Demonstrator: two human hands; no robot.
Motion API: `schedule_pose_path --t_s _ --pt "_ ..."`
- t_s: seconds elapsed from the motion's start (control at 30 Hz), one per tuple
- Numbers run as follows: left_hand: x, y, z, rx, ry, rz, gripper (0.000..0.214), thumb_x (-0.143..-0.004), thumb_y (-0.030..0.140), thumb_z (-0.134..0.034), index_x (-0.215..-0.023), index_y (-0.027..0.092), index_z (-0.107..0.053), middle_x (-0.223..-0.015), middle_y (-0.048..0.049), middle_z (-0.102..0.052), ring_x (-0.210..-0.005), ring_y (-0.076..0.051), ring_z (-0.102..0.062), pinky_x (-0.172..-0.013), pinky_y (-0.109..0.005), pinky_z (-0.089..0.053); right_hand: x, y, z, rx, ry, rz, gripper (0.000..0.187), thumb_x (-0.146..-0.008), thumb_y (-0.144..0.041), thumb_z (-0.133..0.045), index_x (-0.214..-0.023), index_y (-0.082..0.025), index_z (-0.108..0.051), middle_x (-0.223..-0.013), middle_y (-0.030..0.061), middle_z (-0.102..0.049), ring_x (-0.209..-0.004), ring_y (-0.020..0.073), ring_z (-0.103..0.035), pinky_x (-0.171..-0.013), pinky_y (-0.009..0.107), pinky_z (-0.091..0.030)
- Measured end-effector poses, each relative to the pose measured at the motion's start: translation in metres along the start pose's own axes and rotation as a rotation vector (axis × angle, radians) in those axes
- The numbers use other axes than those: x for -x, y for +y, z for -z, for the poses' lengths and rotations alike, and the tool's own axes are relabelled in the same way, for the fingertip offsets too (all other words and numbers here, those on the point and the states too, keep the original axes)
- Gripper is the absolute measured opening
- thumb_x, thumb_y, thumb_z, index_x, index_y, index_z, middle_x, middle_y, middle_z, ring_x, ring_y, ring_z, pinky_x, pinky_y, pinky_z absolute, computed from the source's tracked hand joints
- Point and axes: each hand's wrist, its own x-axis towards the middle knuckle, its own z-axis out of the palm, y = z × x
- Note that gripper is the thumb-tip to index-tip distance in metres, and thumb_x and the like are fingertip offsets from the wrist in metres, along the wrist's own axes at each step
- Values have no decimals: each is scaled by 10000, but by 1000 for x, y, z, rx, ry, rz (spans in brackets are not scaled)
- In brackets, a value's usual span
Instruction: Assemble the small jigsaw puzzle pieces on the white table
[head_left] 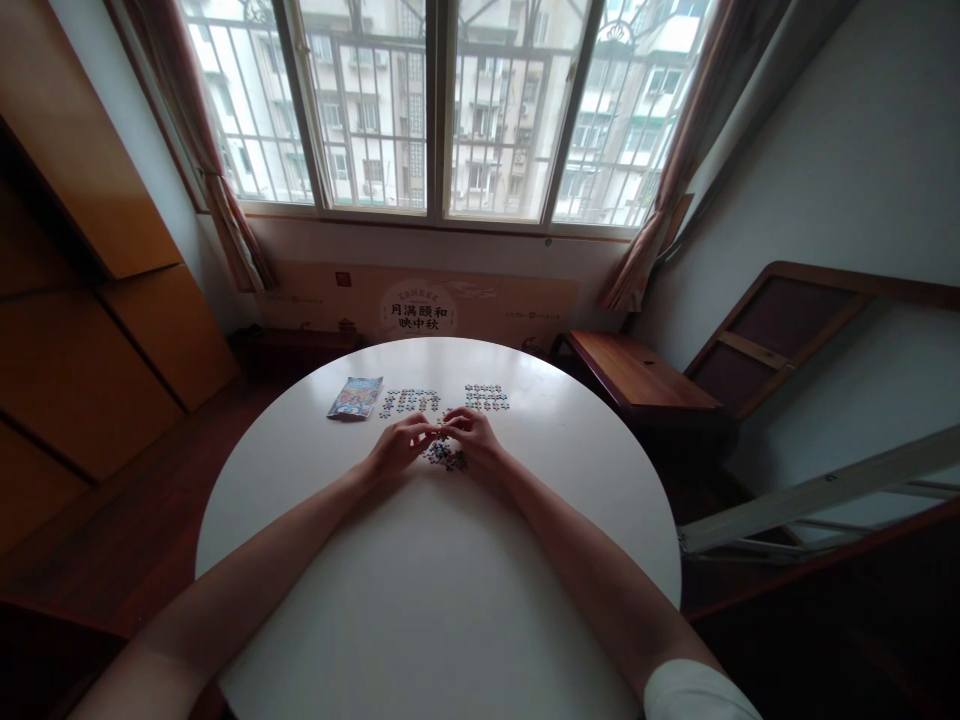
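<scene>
My left hand and my right hand meet over a small loose pile of jigsaw puzzle pieces on the white round table. Each hand has its fingertips pinched together, and small puzzle pieces show between them; how many is too small to tell. Beyond the hands lie laid-out puzzle pieces on the left, in short rows. To their right, a second group of puzzle pieces is spread in similar rows. A colourful puzzle packet lies flat to the left of both groups.
The round table has its curved far edge near a printed board below the barred window. A low wooden stand is at the right, near a leaning framed panel. Wooden cabinets stand on the left.
</scene>
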Motion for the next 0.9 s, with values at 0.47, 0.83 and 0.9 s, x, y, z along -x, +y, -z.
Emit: schedule_pose_path --t_s 0.47,0.83,0.9 --pt "0 8 4 -128 67 93 272 -888 393 -473 -929 249 -701 -841 -8 -633 -565 -74 -522 -571 -201 -391 -3 5 1 70 101 19 283 -649 -400 -705 -778 -155 -651 -656 41 -672 -597 151 -626 -566 258 -491" --pt "-3 6 3 -88 185 273 245 -854 365 -512 -881 212 -700 -811 -8 -629 -554 -88 -522 -572 -219 -394 -4 14 1 197 75 70 231 -677 -348 -687 -774 -138 -688 -738 69 -695 -667 175 -639 -652 287 -512" --pt "-3 8 3 -103 174 265 241 -854 366 -514 -889 218 -700 -815 -5 -629 -558 -87 -528 -566 -216 -389 -4 15 1 196 81 74 237 -672 -352 -692 -774 -138 -688 -744 72 -696 -671 179 -642 -653 289 -515"
